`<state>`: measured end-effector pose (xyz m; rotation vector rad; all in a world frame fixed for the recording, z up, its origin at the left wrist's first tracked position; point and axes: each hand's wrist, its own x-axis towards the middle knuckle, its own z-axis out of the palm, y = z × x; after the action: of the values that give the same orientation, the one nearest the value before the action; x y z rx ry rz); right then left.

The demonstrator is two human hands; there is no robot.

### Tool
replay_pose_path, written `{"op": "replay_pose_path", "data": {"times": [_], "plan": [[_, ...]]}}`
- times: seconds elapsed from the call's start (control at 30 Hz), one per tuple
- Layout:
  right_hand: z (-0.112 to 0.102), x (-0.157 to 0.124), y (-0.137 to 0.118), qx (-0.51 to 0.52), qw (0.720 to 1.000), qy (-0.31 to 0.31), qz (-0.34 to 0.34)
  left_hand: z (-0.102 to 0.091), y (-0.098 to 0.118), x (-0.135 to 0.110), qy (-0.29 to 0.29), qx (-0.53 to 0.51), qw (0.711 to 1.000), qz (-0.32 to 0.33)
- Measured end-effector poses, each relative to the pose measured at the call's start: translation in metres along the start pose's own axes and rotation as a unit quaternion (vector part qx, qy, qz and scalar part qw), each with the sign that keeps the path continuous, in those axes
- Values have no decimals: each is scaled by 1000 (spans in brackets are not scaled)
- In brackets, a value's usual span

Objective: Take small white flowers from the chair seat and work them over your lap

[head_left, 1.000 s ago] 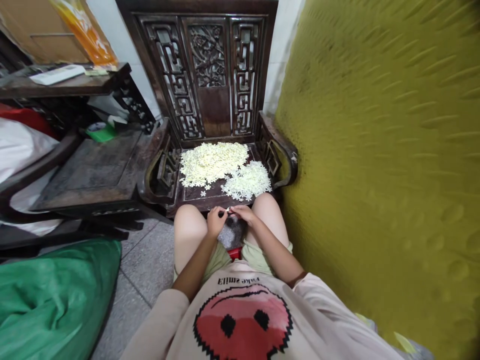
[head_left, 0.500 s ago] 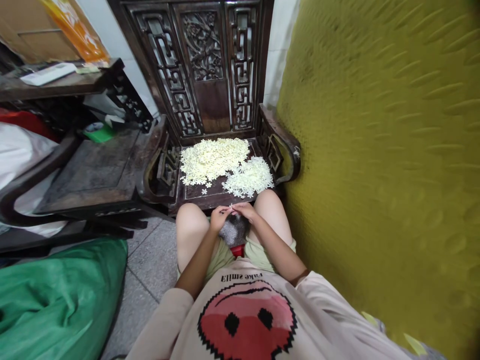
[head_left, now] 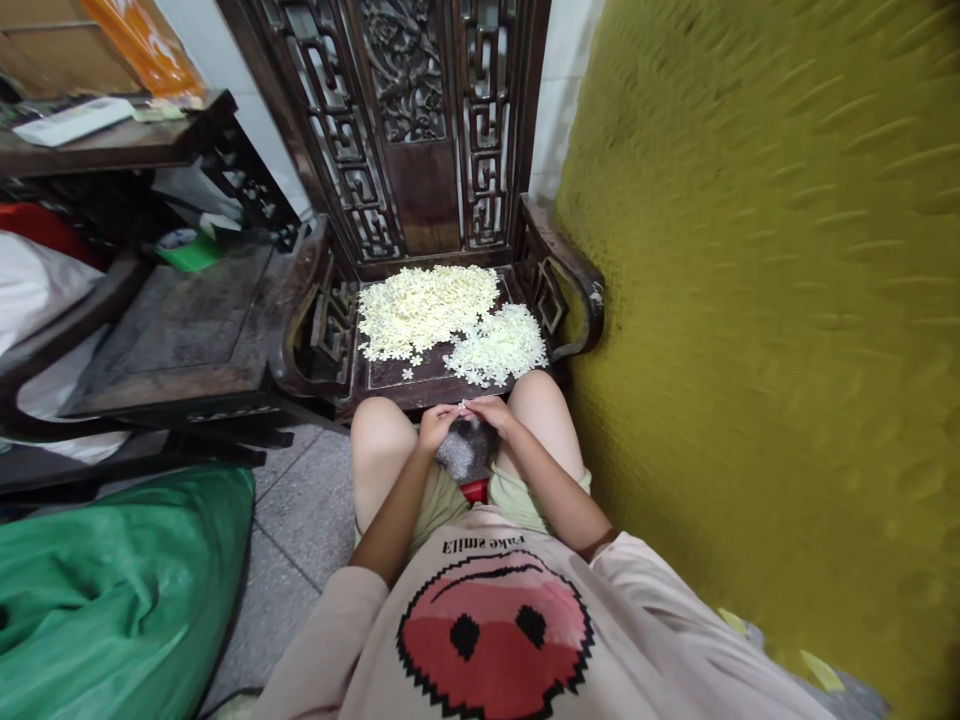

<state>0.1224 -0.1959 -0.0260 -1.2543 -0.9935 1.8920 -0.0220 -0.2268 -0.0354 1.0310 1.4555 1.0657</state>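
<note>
Between my knees, my left hand (head_left: 439, 425) and my right hand (head_left: 491, 413) meet fingertip to fingertip. Both are closed in a pinch on a small white flower piece (head_left: 463, 405), which is mostly covered by the fingers. Just beyond them, on the dark wooden chair seat (head_left: 386, 377), lies a broad heap of cream-coloured flower pieces (head_left: 424, 308). A smaller heap of whiter flower pieces (head_left: 501, 345) lies against its right front side. One loose flower piece (head_left: 407, 374) sits apart near the seat's front edge.
Curved armrests (head_left: 577, 290) flank the seat, with a carved backrest (head_left: 424, 200) behind. At left stands a dark side table (head_left: 195, 330) bearing a green tape roll (head_left: 187, 250). A green sack (head_left: 127, 590) rests on the floor. A yellow-green textured sheet (head_left: 750, 350) rises at right.
The view has tilted slightly, so the side table and sack appear shifted. Both hands stay together at the same place, with only slight finger movement.
</note>
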Motion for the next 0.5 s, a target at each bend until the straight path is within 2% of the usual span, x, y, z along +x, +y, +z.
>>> {"op": "replay_pose_path", "data": {"times": [0.1,0.27,0.5], "plan": [[0,0,0,-12,1000,6,-2,1,-1,-1,-7,-8,1000,-10],[0,-1,-2,-22,999,22,37,1,-3,0,1,15,1000,-8],[3,-1,-3,-29,997,40,55,3,-4,0,34,128,986,101]]}}
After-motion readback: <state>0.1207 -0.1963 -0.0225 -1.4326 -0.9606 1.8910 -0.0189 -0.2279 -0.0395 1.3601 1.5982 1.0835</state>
